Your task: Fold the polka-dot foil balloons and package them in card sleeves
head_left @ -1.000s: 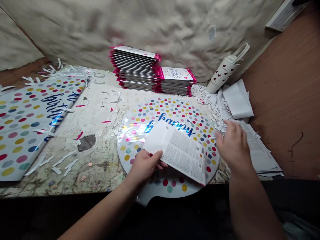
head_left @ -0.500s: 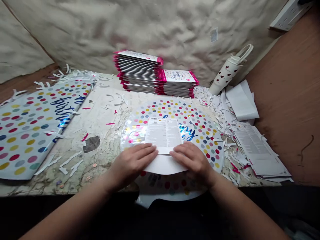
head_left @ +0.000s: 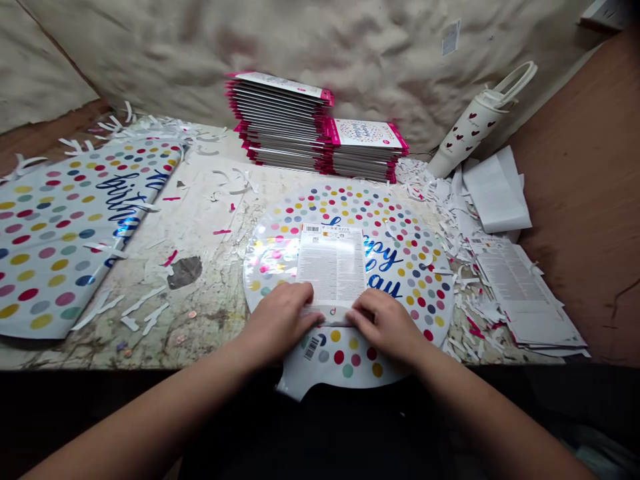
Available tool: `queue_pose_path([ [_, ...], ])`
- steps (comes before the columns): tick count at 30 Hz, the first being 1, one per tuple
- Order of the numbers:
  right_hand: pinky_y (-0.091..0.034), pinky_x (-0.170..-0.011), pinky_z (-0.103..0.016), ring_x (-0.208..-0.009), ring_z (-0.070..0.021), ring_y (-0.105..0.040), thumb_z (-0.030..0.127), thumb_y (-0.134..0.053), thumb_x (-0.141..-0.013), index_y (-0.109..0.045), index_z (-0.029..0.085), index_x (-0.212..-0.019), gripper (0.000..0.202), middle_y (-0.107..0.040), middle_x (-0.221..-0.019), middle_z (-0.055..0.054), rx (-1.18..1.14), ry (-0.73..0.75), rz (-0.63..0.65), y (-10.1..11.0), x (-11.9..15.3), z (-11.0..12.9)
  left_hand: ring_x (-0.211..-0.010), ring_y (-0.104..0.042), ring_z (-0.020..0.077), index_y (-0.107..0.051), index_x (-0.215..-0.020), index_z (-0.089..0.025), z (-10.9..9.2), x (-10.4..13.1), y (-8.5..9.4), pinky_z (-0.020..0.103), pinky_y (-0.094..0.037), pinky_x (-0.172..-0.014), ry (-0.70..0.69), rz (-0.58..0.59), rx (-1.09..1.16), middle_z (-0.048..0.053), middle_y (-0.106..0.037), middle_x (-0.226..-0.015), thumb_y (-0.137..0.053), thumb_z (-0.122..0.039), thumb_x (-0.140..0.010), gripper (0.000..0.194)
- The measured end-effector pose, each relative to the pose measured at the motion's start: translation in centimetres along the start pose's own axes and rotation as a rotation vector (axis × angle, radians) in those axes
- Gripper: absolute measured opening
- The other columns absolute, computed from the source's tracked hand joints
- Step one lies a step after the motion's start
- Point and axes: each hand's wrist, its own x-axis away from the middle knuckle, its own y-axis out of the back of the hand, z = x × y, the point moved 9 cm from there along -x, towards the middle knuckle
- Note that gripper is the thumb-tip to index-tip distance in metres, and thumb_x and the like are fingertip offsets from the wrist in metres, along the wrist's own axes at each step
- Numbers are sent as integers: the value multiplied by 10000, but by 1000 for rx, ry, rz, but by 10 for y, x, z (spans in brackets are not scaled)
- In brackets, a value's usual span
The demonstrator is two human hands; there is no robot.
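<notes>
A round polka-dot foil balloon [head_left: 420, 267] lies flat at the table's front edge, its tail hanging over. On it rests a printed white card [head_left: 333, 267], whose near edge is folded up into a narrow strip. My left hand [head_left: 283, 317] pinches the left end of that fold, thumb below and fingers curled above. My right hand [head_left: 383, 323] pinches the right end in the same way. Blue lettering on the balloon shows right of the card, and a barcode shows below my left hand.
Stacks of pink-edged packages [head_left: 283, 123] stand at the back. A white tumbler with hearts [head_left: 463, 137] leans behind paper scraps and printed cards [head_left: 525, 293] on the right. A folded dotted balloon [head_left: 65, 233] covers the left.
The card's near flap, flat before, is now folded up. My fingers have curled from lying flat into pinches at its ends. The whole view has shifted slightly.
</notes>
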Motion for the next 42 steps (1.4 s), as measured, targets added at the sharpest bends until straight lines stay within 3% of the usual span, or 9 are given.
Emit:
queue_pose_path([
  [2,-502,-769,-389,-902,-224,-585,248,-570,-808,-612,178,-1000,209,-628,-956,-92,124,7,-10,4,-5,2,-756,-517,234,-519,-792,-182,10,-10,2,316,-384,-648,85,-15,-49,58,-570,-788,-605,-449,-743,284],
  [6,-476,-841,-459,-1170,-332,-468,177,-635,-732,-455,262,-1283,586,-475,-1326,-131,339,330,135,-16,0,34,-679,-518,204,-517,-799,-200,19,-18,4,270,-345,-594,74,74,23,29,-565,-759,-632,-353,-716,209],
  [11,-516,-550,-373,-875,-313,-625,76,-514,-794,-500,167,-1249,464,-563,-1206,-218,553,374,46,-19,-4,44,-643,-509,151,-556,-747,-193,12,3,28,223,-358,-572,110,3,303,5,-564,-721,-527,-322,-794,140],
  [16,-524,-691,-442,-933,-291,-617,67,-359,-860,-542,64,-1209,394,-581,-1186,-218,512,466,-166,4,-3,58,-499,-534,107,-596,-789,-141,-8,34,-34,183,-392,-447,426,434,1098,30,-607,-661,-485,-545,-809,419],
  [21,-496,-877,-412,-1068,-266,-587,83,-413,-866,-600,71,-1142,334,-632,-1126,-169,449,536,-345,12,13,70,-632,-627,121,-621,-846,-83,13,21,-46,169,-490,-532,662,50,1622,87,-661,-744,-601,-262,-816,182],
  [28,-542,-824,-386,-1020,-257,-619,59,-428,-864,-621,82,-1110,314,-649,-1085,-163,386,534,-396,17,20,71,-531,-574,89,-602,-753,-118,10,26,-61,203,-504,-543,882,-31,2007,8,-597,-604,-551,-157,-846,113],
  [32,-557,-793,-376,-975,-263,-640,58,-464,-851,-636,59,-1068,277,-657,-1067,-163,416,533,-425,21,20,76,-626,-593,130,-615,-784,-119,-7,20,-56,245,-499,-599,743,13,2045,40,-632,-686,-556,-252,-849,159],
  [37,-552,-803,-374,-979,-261,-639,54,-479,-838,-625,48,-1070,274,-668,-1042,-175,372,547,-445,25,20,79,-700,-599,114,-622,-747,-136,-8,16,-49,233,-495,-691,655,-110,2041,23,-650,-750,-616,-146,-789,44],
  [42,-555,-788,-314,-896,-199,-662,196,-559,-831,-597,148,-1051,228,-700,-968,-95,-45,406,-395,35,10,60,-678,-608,137,-658,-773,-135,0,15,-43,273,-509,-695,542,-134,1835,24,-656,-731,-651,-246,-764,112],
])
